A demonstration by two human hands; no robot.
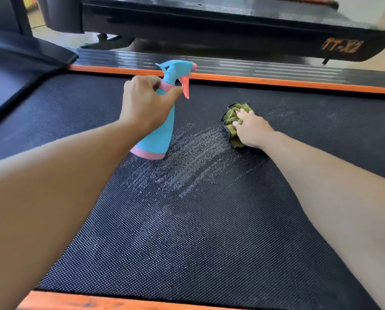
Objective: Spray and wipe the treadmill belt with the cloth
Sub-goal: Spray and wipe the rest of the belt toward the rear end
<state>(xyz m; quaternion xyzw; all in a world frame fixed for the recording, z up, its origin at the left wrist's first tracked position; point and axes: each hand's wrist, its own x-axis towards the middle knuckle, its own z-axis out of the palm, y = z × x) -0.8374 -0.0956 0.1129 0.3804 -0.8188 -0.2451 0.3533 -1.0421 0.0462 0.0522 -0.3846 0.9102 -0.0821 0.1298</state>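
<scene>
I see my left hand [145,104] wrapped around the neck of the bottle [158,130], which stands upright on the belt [187,231]. My right hand [251,128] presses the bunched cloth [230,116] onto the belt, just right of a pale wet streak [196,157].

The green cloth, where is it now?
In the head view, the crumpled green cloth lies on the black textured treadmill belt, right of centre under the right hand, right of the blue and pink spray bottle.
</scene>
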